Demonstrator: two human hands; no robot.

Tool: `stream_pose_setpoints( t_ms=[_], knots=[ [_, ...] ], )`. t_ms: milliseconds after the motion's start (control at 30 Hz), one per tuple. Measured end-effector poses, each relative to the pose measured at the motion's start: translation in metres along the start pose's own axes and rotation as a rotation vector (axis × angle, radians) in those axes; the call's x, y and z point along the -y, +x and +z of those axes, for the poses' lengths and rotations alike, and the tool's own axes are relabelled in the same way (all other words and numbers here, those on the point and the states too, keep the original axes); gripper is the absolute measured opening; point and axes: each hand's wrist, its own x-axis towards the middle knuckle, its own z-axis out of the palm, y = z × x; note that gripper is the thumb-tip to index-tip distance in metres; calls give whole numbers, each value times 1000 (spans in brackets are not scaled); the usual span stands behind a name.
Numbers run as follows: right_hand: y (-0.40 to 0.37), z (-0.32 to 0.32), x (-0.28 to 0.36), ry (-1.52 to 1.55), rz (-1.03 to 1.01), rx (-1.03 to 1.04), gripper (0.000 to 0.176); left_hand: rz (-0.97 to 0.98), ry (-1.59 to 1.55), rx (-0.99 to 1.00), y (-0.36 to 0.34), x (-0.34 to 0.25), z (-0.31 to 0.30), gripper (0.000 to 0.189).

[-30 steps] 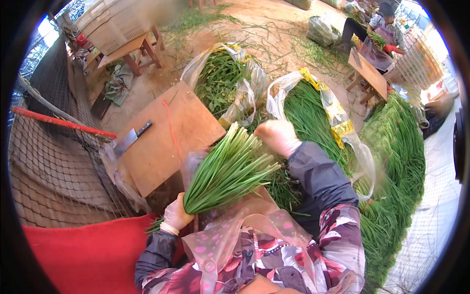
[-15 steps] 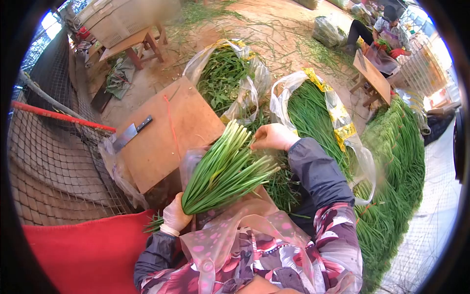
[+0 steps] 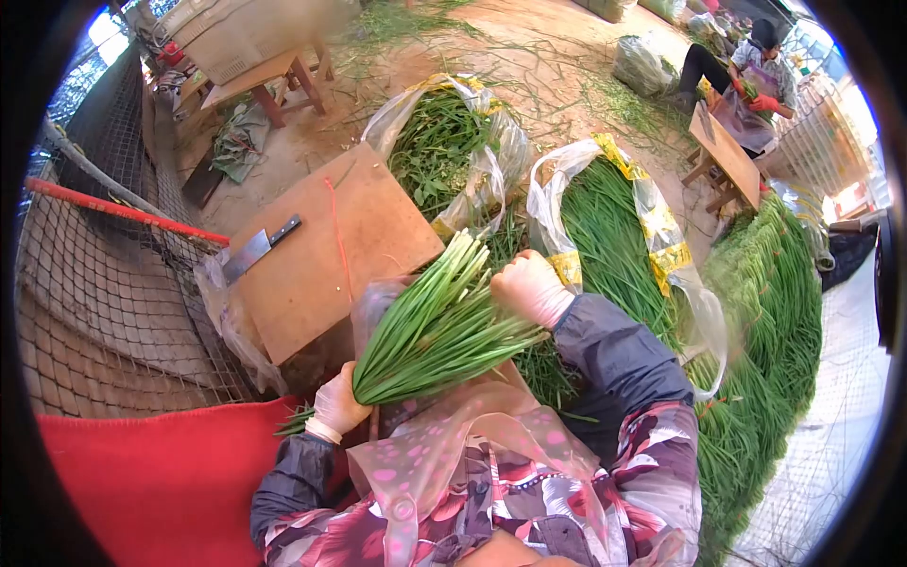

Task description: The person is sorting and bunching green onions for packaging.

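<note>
My left hand (image 3: 341, 403), in a thin pale glove, is wrapped round the leafy end of a bunch of garlic chives (image 3: 416, 350). The stalks fan out up and to the right, with their pale cut ends uppermost. Close beside those ends on the right is my right hand (image 3: 532, 287), also gloved, its fingers curled together; whatever they pinch is hidden. Beyond the bunch stands a wooden board (image 3: 302, 274) on which lie a cleaver (image 3: 260, 248) with a black handle and a red tie (image 3: 338, 241).
Two open plastic bags stand ahead, one of loose green trimmings (image 3: 439, 142), one of long chives (image 3: 605, 227). A large heap of chives (image 3: 765, 369) lies at right. Netting (image 3: 113, 312) and red cloth (image 3: 151, 482) border the left. Another person (image 3: 746, 80) in red gloves sits far right.
My right hand has gone from an extended pinch at the stalk ends to a more curled shape, slightly lower and to the right. The left hand still holds the bunch.
</note>
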Motion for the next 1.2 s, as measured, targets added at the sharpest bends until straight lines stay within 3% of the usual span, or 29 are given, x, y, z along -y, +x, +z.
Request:
stream_pose_setpoints(
  t_ms=[67, 233, 300, 467, 567, 600, 633, 700, 733, 800, 867, 933, 1000, 1067, 1133, 1200],
  knots=[
    [0, -1, -1, 84, 123, 144, 9, 1, -1, 1, 0, 1, 0, 52],
    [2, -18, -6, 130, 35, -112, 13, -31, 5, 8, 0, -3, -1, 52],
    [5, -19, -3, 106, -39, 31, 12, -37, 19, 24, 0, -6, -3, 52],
    [10, -13, 3, 30, -66, 125, 8, -26, 26, 13, 0, -2, -1, 53],
    [8, -1, -24, -38, 144, 71, 10, -13, 9, -7, 1, 1, 1, 53],
    [6, 8, -47, -133, 367, 103, 10, -15, 2, -5, 0, 2, 1, 53],
    [-2, 35, -85, -175, 558, 211, 11, -12, 2, -4, -1, 3, 3, 53],
    [-7, 19, -110, -165, 646, 541, 28, 16, 9, -4, 0, 8, 4, 54],
    [-6, 15, -112, -168, 648, 540, 28, 18, 8, -6, 1, 8, 3, 54],
    [-1, 11, -108, 528, 443, 129, 45, 21, -51, -7, 1, 5, 3, 56],
    [17, 26, -90, 1100, 283, 145, 58, 45, -44, -4, 2, 10, 4, 58],
    [36, 1, -64, 1022, 336, 372, 57, 68, -41, -6, 5, 12, 5, 59],
    [44, 2, -51, 1173, 344, 516, 54, 76, -39, 11, 6, 14, 4, 60],
    [42, 3, -45, 1230, 314, 472, 50, 66, -49, 28, 7, 16, 2, 61],
    [38, -23, -34, 1573, 328, 419, 46, 55, -65, 42, 8, 16, 1, 61],
    [38, -2, -32, 1572, 271, 338, 38, 42, -92, 80, 10, 15, -1, 61]
  ],
)
